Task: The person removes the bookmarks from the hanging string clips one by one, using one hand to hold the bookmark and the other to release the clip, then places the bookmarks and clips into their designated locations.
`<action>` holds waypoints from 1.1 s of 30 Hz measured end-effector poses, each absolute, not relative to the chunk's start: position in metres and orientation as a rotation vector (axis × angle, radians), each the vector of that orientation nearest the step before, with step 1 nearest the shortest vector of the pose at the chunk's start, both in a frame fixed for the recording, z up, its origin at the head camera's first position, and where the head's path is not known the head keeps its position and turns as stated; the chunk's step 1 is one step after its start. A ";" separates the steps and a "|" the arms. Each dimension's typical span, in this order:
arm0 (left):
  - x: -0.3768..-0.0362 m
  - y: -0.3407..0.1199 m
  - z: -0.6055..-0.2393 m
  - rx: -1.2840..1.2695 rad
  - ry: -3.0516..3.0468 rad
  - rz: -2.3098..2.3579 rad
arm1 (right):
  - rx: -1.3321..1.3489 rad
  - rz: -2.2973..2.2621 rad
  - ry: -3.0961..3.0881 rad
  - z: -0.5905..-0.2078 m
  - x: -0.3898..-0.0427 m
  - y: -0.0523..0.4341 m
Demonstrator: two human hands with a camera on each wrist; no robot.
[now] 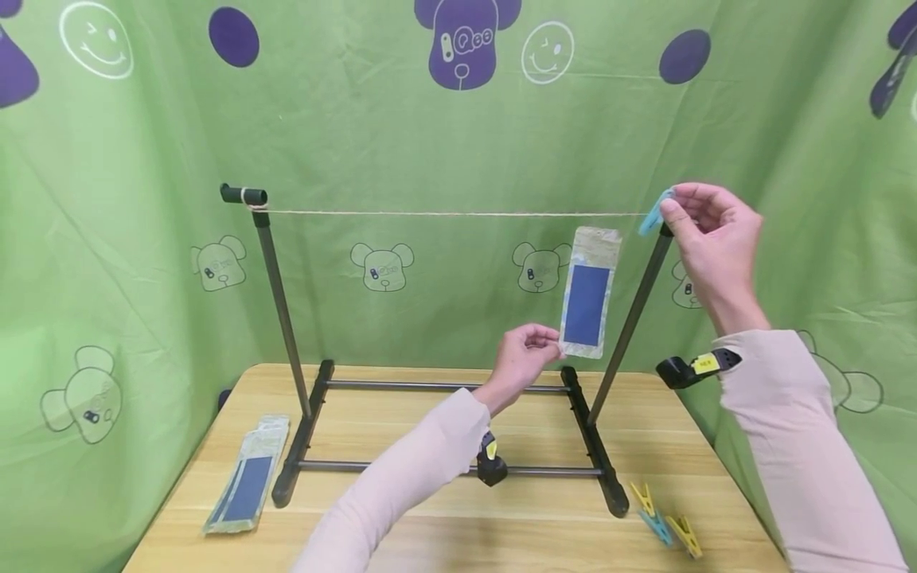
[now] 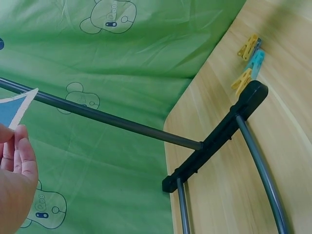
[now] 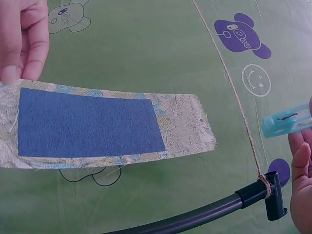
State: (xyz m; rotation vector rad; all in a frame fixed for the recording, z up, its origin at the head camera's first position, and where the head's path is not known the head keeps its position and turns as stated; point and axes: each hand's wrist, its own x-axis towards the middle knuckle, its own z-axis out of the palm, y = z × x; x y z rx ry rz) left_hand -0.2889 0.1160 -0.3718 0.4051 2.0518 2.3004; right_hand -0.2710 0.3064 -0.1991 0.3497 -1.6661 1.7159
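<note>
My left hand (image 1: 520, 360) pinches a fabric strip (image 1: 587, 306) by its lower left corner. The strip is patterned cloth with a blue panel, standing nearly upright, its top edge just below the twine (image 1: 430, 213) near the right end. Between thumb and fingers, my right hand (image 1: 722, 247) holds a light blue clothespin (image 1: 653, 213) beside the right post top. In the right wrist view the clothespin (image 3: 285, 121) appears apart from both twine and strip. Only a corner of the strip (image 2: 14, 109) shows in the left wrist view.
The twine runs between two posts of a dark metal frame (image 1: 637, 318) on a wooden table (image 1: 444, 525). More fabric strips (image 1: 251, 477) lie at the table's left. Yellow clothespins (image 1: 684, 535) and a blue clothespin (image 1: 655, 526) lie at the front right.
</note>
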 end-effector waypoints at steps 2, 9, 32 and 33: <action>-0.289 0.114 -0.373 0.410 2.034 2.309 | 0.348 1.710 -1.675 -0.201 -0.270 0.307; -0.290 0.108 -0.377 0.418 2.018 2.331 | 0.346 1.674 -1.689 -0.206 -0.269 0.307; -0.290 0.088 -0.386 0.401 1.886 2.377 | 0.356 1.695 -1.611 -0.217 -0.264 0.308; -0.290 0.087 -0.386 0.401 1.884 2.376 | 0.356 1.699 -1.606 -0.218 -0.264 0.308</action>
